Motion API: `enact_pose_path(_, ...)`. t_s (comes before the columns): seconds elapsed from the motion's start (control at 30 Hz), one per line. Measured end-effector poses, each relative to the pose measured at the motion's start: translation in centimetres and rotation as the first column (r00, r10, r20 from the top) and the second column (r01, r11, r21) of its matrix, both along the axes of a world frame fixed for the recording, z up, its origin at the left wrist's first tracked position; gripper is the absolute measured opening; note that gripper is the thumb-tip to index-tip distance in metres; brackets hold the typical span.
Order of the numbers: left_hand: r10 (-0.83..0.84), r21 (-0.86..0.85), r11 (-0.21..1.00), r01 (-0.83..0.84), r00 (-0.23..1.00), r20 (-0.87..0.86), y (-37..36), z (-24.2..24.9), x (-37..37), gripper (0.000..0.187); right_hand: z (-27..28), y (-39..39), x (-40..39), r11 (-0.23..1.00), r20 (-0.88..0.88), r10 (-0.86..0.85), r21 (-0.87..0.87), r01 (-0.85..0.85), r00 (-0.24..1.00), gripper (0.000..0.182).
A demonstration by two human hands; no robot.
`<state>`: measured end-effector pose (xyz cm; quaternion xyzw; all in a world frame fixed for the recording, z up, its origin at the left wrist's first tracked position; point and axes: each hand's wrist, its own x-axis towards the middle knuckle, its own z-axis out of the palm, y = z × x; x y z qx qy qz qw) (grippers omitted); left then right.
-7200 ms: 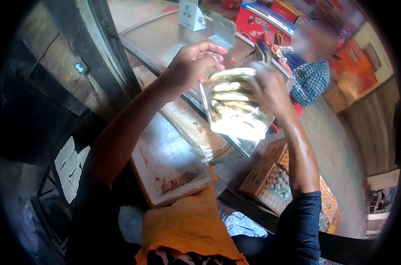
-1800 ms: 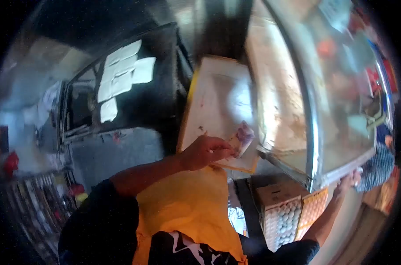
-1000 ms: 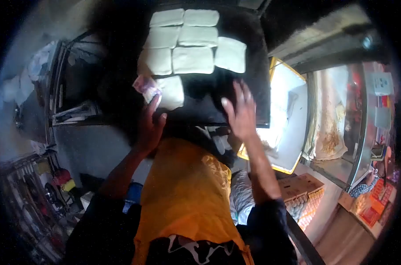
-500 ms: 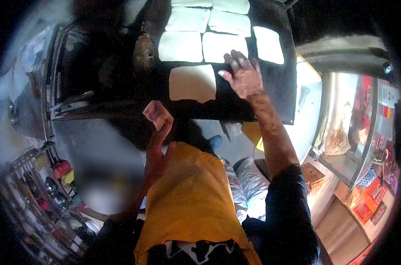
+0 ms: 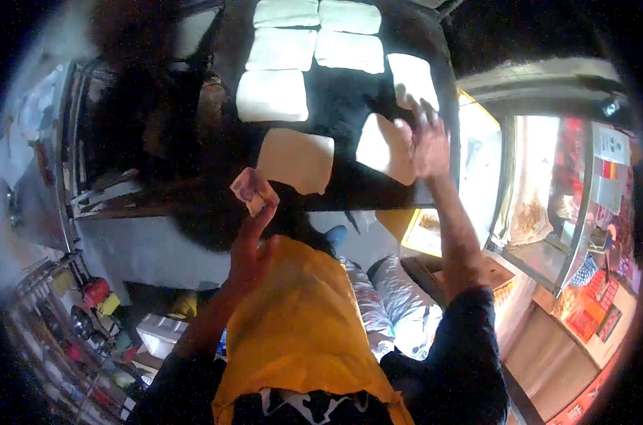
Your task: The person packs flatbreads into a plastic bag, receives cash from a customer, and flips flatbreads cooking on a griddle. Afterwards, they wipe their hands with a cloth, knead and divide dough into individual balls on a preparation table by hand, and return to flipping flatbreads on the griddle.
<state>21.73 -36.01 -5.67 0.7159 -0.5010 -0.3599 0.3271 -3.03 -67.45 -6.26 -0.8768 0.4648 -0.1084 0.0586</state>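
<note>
My left hand (image 5: pixel 254 230) is closed on a folded pinkish-purple paper that looks like a banknote (image 5: pixel 248 190), held up near the front edge of a dark flat surface (image 5: pixel 350 95). My right hand (image 5: pixel 431 145) has its fingers spread, holding nothing. It lies over the right edge of a tilted flat square of dough (image 5: pixel 378 145), its fingertips close to another dough square (image 5: pixel 412 78) at the right. Between my hands lies a shaded dough square (image 5: pixel 297 159). Several more pale squares (image 5: pixel 272 95) sit in two columns farther back.
My orange apron (image 5: pixel 300 319) hangs below the surface's front edge. Shiny sacks (image 5: pixel 406 304) stand beneath. To the right are a wooden cabinet (image 5: pixel 555 368) and a glass-sided case (image 5: pixel 537 191). A cluttered rack (image 5: pixel 59 319) and a white box (image 5: pixel 158 333) are at lower left.
One dough square has shifted out of the right column, toward me and rightward, and now lies tilted. My right hand has moved with it. My left hand still holds the banknote-like paper.
</note>
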Motion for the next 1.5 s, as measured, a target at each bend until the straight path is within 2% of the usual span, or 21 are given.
enact_pose_path(0.07,0.003,-0.021,1.0,-0.004,0.999,-0.043,-0.1,-0.3,1.0,0.054,-3.5,-4.1,0.3,0.991,-0.251,-0.07,0.092,0.096,0.965,0.072)
enact_pose_path(0.13,-0.008,0.02,1.0,0.008,1.0,-0.01,0.2,-0.7,2.1,0.053,-6.9,-7.8,0.0,0.995,-0.201,-0.098,-0.049,0.09,0.975,0.074)
enact_pose_path(0.23,0.005,0.08,0.997,-0.004,1.0,-0.014,0.0,-0.1,3.2,0.052,-4.2,-11.6,2.0,0.953,-0.097,-0.191,0.22,0.208,0.977,0.071)
enact_pose_path(0.27,0.024,0.096,0.995,-0.02,0.999,-0.045,-0.2,0.2,3.4,0.052,-6.0,-12.5,2.5,0.936,-0.165,-0.318,0.1,0.336,0.934,0.069)
enact_pose_path(0.33,0.047,0.092,0.995,-0.038,0.995,-0.092,-0.6,0.1,3.8,0.052,-7.4,-11.5,4.6,0.974,-0.106,-0.149,-0.186,0.128,0.983,0.063)
enact_pose_path(0.4,0.07,0.093,0.994,-0.058,0.989,-0.127,-1.5,0.3,4.2,0.052,-3.9,-9.0,9.8,0.997,-0.177,0.078,-0.016,-0.082,0.981,0.061)
enact_pose_path(0.43,0.037,0.074,0.997,-0.03,0.995,-0.097,-2.3,0.7,4.5,0.052,-3.1,-8.0,10.8,0.95,-0.128,0.296,-0.066,-0.306,0.946,0.06)
enact_pose_path(0.47,0.001,0.056,0.998,0.003,0.997,-0.072,-2.8,1.0,4.6,0.052,-4.9,-8.2,10.4,0.956,-0.206,0.292,0.051,-0.288,0.934,0.064)
enact_pose_path(0.53,-0.017,0.041,0.999,0.018,0.999,-0.038,-3.8,0.7,4.9,0.053,-3.9,-7.0,9.8,0.979,-0.347,0.204,0.065,-0.194,0.915,0.064)
enact_pose_path(0.67,-0.05,-0.096,0.994,0.056,0.997,0.061,-5.8,0.9,4.9,0.056,-2.6,-3.5,4.2,0.977,-0.328,0.161,-0.083,-0.198,0.931,0.063)
enact_pose_path(0.8,-0.128,-0.01,0.992,0.129,0.991,0.049,-6.6,0.1,4.2,0.055,-2.0,-1.4,-1.9,0.999,-0.277,0.024,0.035,-0.015,0.96,0.068)
enact_pose_path(0.87,-0.189,-0.147,0.967,0.21,0.971,0.148,-7.3,-0.6,3.9,0.058,-2.4,-1.0,-3.4,0.999,-0.285,0.023,0.039,-0.012,0.958,0.07)
enact_pose_path(0.93,-0.2,-0.148,0.964,0.222,0.969,0.146,-8.1,-0.6,3.6,0.058,-1.5,0.3,-3.4,0.992,-0.311,-0.072,0.075,0.1,0.948,0.06)
enact_pose_path(1.0,-0.214,-0.15,0.96,0.236,0.966,0.147,-8.6,-0.4,3.8,0.058,-1.1,1.6,-3.1,0.99,-0.226,-0.075,0.097,0.099,0.971,0.063)
enact_pose_path(1.07,-0.266,-0.102,0.955,0.279,0.956,0.121,-9.2,-0.3,4.4,0.049,-1.6,3.2,-2.8,0.957,-0.191,-0.248,0.106,0.272,0.95,0.065)
enact_pose_path(1.13,-0.265,-0.168,0.941,0.293,0.949,0.171,-10.0,-0.5,4.8,0.051,-0.1,5.5,-0.7,0.98,-0.134,-0.199,-0.026,0.197,0.971,0.075)
enact_pose_path(1.2,-0.265,-0.232,0.92,0.315,0.938,0.221,-10.4,-0.3,5.2,0.053,-1.0,8.5,0.2,0.996,-0.127,-0.023,-0.093,0.011,0.992,0.073)
enact_pose_path(1.3,-0.316,-0.21,0.91,0.357,0.926,0.207,-10.6,0.6,5.0,0.047,-0.6,11.9,2.0,0.984,-0.19,-0.061,0.154,0.091,0.98,0.064)
enact_pose_path(1.4,-0.391,-0.258,0.902,0.346,0.908,-0.151,-10.6,1.9,3.7,0.026,2.1,14.0,3.1,0.916,0.05,-0.305,0.288,0.279,0.951,0.065)
enact_pose_path(1.47,-0.448,-0.211,0.892,0.401,0.848,-0.284,-10.1,3.9,2.8,0.015,5.7,16.3,3.7,0.759,0.397,-0.525,0.618,0.203,0.753,0.071)
enact_pose_path(1.5,-0.476,-0.193,0.879,0.436,0.816,-0.328,-10.0,4.9,2.2,0.009,6.1,18.1,3.7,0.615,0.526,-0.68,0.789,0.007,0.511,0.076)
